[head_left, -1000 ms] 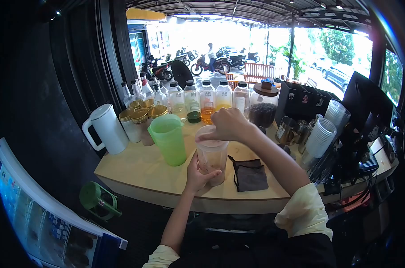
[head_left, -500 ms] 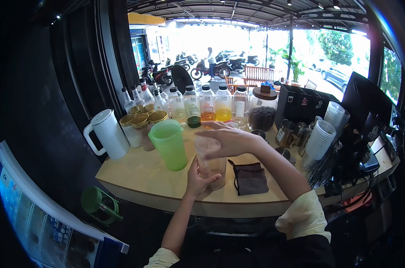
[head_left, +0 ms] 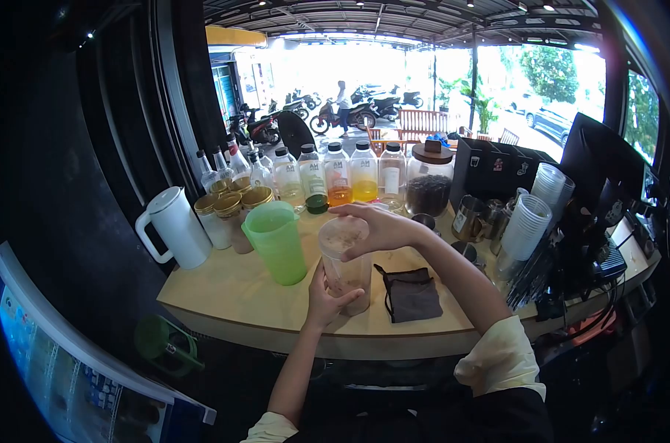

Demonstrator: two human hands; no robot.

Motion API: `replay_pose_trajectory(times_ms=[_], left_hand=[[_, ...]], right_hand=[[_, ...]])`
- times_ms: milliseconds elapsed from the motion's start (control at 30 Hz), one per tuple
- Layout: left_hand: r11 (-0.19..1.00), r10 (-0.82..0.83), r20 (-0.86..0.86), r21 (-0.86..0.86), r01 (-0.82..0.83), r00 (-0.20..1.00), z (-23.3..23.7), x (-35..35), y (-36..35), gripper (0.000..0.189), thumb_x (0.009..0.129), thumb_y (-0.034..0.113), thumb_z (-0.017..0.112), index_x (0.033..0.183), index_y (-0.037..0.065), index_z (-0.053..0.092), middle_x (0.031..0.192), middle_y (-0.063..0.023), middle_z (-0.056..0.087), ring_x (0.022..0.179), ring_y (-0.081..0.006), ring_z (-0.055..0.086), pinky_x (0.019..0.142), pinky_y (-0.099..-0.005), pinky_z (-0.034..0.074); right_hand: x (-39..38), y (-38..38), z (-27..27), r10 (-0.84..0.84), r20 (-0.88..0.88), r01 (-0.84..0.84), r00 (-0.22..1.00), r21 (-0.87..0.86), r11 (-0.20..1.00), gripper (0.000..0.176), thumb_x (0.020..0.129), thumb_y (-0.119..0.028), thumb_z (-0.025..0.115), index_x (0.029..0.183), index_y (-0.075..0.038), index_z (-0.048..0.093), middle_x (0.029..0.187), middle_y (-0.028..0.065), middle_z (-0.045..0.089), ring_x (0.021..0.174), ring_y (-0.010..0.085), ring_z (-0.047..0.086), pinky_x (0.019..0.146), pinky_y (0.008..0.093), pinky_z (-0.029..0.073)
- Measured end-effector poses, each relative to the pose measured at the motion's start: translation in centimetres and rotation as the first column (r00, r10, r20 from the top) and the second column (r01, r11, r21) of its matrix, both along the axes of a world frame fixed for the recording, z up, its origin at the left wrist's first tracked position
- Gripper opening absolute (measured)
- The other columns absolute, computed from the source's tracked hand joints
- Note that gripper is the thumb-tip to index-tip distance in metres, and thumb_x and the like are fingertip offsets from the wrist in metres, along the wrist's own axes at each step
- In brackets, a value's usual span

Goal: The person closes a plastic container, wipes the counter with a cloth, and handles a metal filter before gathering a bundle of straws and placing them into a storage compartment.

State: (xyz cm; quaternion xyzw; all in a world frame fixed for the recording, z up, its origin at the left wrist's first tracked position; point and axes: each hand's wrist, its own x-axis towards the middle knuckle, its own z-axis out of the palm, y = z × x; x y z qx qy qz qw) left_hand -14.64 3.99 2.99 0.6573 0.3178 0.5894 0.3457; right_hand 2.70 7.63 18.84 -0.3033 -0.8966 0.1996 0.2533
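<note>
A tall clear plastic jar (head_left: pixel 355 275) with brownish residue inside stands near the counter's front edge. Low on its left side, the fingers and thumb of my left hand (head_left: pixel 326 299) wrap round it. My right hand (head_left: pixel 381 227) arches over the top from the right, its fingers at the far rim and its thumb at the near side, gripping the jar's top. Just left of the jar is a translucent green pitcher (head_left: pixel 277 247). To its right lies a folded dark cloth (head_left: pixel 412 297).
A white pitcher (head_left: pixel 178 229) and gold-lidded jars (head_left: pixel 230 203) are at the left. Black-capped bottles (head_left: pixel 336 177) line the back beside a wooden-lidded jar (head_left: pixel 428 184). Metal pitchers (head_left: pixel 469 220) and stacked plastic cups (head_left: pixel 527 229) stand right. A person (head_left: pixel 342 107) is outside among motorbikes.
My right hand has settled from a spread pose above the jar onto its top rim. My left hand keeps its hold, and the view has shifted slightly.
</note>
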Motion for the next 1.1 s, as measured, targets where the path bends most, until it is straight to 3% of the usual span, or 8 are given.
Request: replay_pose_trajectory(times_ms=[167,233,333,500,567,733,967,1100], left_hand=[[0.999,0.037,-0.004,0.032,-0.037,0.999,0.2,0.4,-0.6,0.092,0.062,0.021,0.085,0.134,0.0,0.031,0.126,-0.0139,0.047,0.116,-0.0234,0.049,0.097,-0.0356,0.041],[0.999,0.037,0.021,0.009,-0.037,0.999,0.3,0.4,-0.8,0.091,0.062,0.023,0.085,0.133,0.001,0.033,0.126,-0.0124,0.046,0.117,-0.0227,0.048,0.098,-0.0366,0.04],[1.0,0.027,0.045,-0.016,-0.026,0.999,0.4,0.3,-0.8,0.09,0.061,0.025,0.086,0.132,0.002,0.034,0.126,-0.0109,0.046,0.118,-0.0222,0.047,0.098,-0.0376,0.039],[1.0,0.013,0.019,-0.023,-0.012,1.0,0.6,0.3,-0.8,0.088,0.062,0.024,0.085,0.131,0.001,0.035,0.125,-0.0112,0.047,0.117,-0.0228,0.048,0.098,-0.0375,0.039],[0.999,0.039,0.004,-0.02,-0.039,0.999,0.2,0.3,-0.7,0.088,0.062,0.024,0.085,0.131,0.002,0.035,0.125,-0.0117,0.047,0.117,-0.0232,0.048,0.098,-0.0375,0.04],[1.0,0.027,0.01,-0.013,-0.027,1.0,-0.3,0.2,-0.3,0.091,0.062,0.019,0.085,0.133,0.0,0.032,0.126,-0.0129,0.046,0.116,-0.0232,0.049,0.097,-0.0351,0.042],[0.999,0.041,-0.002,0.005,-0.041,0.999,-0.1,0.3,-0.5,0.092,0.063,0.02,0.084,0.134,0.0,0.03,0.128,-0.0138,0.045,0.118,-0.0235,0.048,0.097,-0.0358,0.043],[0.999,0.044,-0.005,-0.022,-0.044,0.999,-0.1,0.3,-0.6,0.091,0.063,0.02,0.084,0.134,0.0,0.03,0.128,-0.0141,0.045,0.118,-0.0235,0.048,0.097,-0.0355,0.042]], right_hand=[[-2.8,-3.0,-1.4,-0.531,0.041,0.499,0.846,0.286,0.818,0.079,0.069,-0.056,0.068,0.126,-0.005,0.05,0.124,0.0202,0.046,0.113,0.0337,0.048,0.097,0.0396,0.037],[-2.5,-2.6,-1.5,-0.522,0.044,0.507,0.852,0.188,0.842,0.082,0.07,-0.054,0.069,0.131,-0.004,0.044,0.127,0.0205,0.044,0.116,0.0314,0.047,0.098,0.0404,0.036],[0.1,-0.1,-2.1,0.113,-0.405,-0.277,0.907,-0.373,0.886,0.085,0.072,-0.02,0.076,0.142,-0.008,0.029,0.131,0.0154,0.042,0.122,0.023,0.043,0.103,0.0351,0.036],[0.6,0.0,-2.6,0.056,-0.323,-0.135,0.945,-0.229,0.964,0.092,0.067,-0.021,0.081,0.142,-0.01,0.028,0.125,0.0138,0.044,0.118,0.0236,0.046,0.102,0.0359,0.038],[-0.6,-1.9,-2.6,-0.235,-0.186,0.262,0.954,0.138,0.955,0.097,0.064,-0.026,0.083,0.142,-0.01,0.027,0.124,0.0138,0.043,0.119,0.0235,0.045,0.104,0.0374,0.034],[0.7,0.4,-3.8,0.103,-0.51,-0.26,0.854,-0.246,0.934,0.107,0.062,-0.027,0.084,0.145,-0.009,0.02,0.127,0.0146,0.043,0.12,0.0265,0.042,0.104,0.0348,0.032],[0.8,0.0,-4.8,0.043,-0.328,-0.009,0.944,0.105,0.994,0.107,0.062,-0.023,0.085,0.145,-0.009,0.02,0.134,0.0148,0.04,0.124,0.0261,0.039,0.105,0.0352,0.029],[0.6,-0.1,-4.6,0.052,-0.476,-0.144,0.878,-0.158,0.977,0.106,0.061,-0.026,0.085,0.145,-0.008,0.022,0.134,0.0155,0.041,0.125,0.0262,0.039,0.107,0.0359,0.026]])
